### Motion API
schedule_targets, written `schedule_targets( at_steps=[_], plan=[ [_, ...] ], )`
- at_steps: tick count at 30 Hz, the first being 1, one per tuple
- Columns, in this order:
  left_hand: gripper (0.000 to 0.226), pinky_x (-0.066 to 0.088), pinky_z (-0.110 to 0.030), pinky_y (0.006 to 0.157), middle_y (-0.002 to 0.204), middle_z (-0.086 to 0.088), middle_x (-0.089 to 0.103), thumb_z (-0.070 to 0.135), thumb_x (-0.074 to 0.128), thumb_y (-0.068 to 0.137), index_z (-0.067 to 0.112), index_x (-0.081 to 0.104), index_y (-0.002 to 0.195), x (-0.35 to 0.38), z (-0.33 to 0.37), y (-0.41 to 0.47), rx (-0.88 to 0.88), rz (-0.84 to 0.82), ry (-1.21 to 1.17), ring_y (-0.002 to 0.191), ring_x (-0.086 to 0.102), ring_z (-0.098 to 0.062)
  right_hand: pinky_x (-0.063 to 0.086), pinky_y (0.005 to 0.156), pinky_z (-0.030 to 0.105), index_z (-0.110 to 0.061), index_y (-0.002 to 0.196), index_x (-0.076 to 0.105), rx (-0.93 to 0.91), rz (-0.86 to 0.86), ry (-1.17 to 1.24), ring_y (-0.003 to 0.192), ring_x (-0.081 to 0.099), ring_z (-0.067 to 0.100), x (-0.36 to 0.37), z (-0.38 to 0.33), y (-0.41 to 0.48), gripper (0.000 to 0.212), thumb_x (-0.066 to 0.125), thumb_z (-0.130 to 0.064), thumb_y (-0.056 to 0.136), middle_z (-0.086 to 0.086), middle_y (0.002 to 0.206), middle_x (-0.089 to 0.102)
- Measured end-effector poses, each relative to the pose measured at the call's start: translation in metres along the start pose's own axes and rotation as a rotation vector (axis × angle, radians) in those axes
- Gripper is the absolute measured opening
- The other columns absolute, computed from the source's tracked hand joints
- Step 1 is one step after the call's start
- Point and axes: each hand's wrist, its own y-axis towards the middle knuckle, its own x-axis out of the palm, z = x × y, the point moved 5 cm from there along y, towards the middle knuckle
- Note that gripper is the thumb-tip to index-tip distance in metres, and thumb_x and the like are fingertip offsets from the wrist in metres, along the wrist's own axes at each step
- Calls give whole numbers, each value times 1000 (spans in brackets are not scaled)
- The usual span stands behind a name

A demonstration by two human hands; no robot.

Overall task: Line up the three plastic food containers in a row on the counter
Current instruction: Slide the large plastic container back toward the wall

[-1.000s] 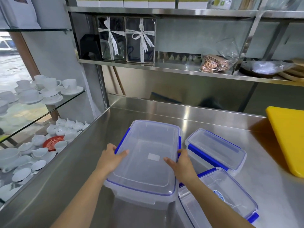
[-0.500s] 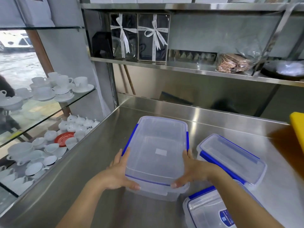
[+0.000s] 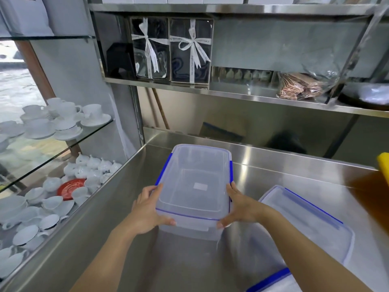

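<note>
A large clear plastic container (image 3: 195, 182) with a lid and blue side clips sits on the steel counter (image 3: 273, 175), its long side running away from me. My left hand (image 3: 147, 209) grips its near left corner and my right hand (image 3: 240, 205) grips its near right corner. A second, smaller clear container (image 3: 311, 224) with blue clips lies to the right, partly behind my right forearm. Only a blue-edged corner of the third container (image 3: 271, 281) shows at the bottom edge.
A yellow board (image 3: 383, 165) pokes in at the right edge. Glass shelves on the left carry white cups and saucers (image 3: 63, 121), teapots and a red saucer (image 3: 70, 187). Above the counter, a steel shelf holds ribboned gift boxes (image 3: 189, 51) and a bag (image 3: 299, 87).
Both hands have slid from the container's sides to its near corners and pushed it farther back on the counter. The view has shifted left, hiding most of the third container.
</note>
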Motion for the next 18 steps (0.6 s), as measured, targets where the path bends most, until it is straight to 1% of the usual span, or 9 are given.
schedule_targets(
  at_steps=[3,7,9,12,13,15,17,18],
  plan=[
    [109,21,-39,115,153,7,18,48,79,65,28,12,149,-4,3,16,15,71,6,139,22,-25,39,106,39,-33,140,4,-4,28,47,123,37,15,-8,-2,16,110,83,-30,64,-7,133,30],
    [110,26,-40,116,156,8,17,50,78,65,26,13,150,-5,3,39,17,113,-15,141,26,-21,42,101,34,-25,138,18,0,103,44,112,42,12,-16,-1,33,87,76,-24,74,-9,122,39],
    [108,29,-41,115,157,9,15,48,78,66,24,14,149,-4,3,48,15,130,-37,141,27,-16,43,101,33,-24,139,19,5,149,73,109,40,10,-18,2,38,81,72,-23,78,-7,124,42],
    [106,33,-41,113,158,12,12,47,77,68,25,13,150,-1,2,53,6,141,-34,142,25,-14,44,101,36,-27,140,18,-3,186,93,110,41,9,-18,7,43,80,71,-23,79,-4,133,44],
    [106,31,-42,114,159,12,11,48,76,69,26,12,150,-1,1,54,-1,141,-20,143,22,-15,44,101,37,-27,139,18,-3,187,86,111,42,10,-18,9,45,80,71,-24,79,-4,133,44],
    [105,23,-44,118,160,10,9,52,72,70,26,9,150,0,0,56,-20,133,61,146,15,-21,44,101,39,-29,138,20,3,194,83,117,46,14,-17,11,47,80,73,-27,78,-4,135,45],
    [103,13,-42,120,160,6,9,56,68,72,23,8,150,-1,4,56,-15,139,191,146,17,-20,41,104,41,-30,137,22,7,234,14,122,46,19,-17,12,48,79,73,-32,76,-4,137,45],
    [103,12,-41,120,160,5,10,57,66,73,21,8,150,-3,7,55,-13,145,248,145,19,-19,36,107,40,-30,138,24,8,276,-70,124,45,20,-17,11,47,78,72,-35,76,-4,139,44]
  ],
)
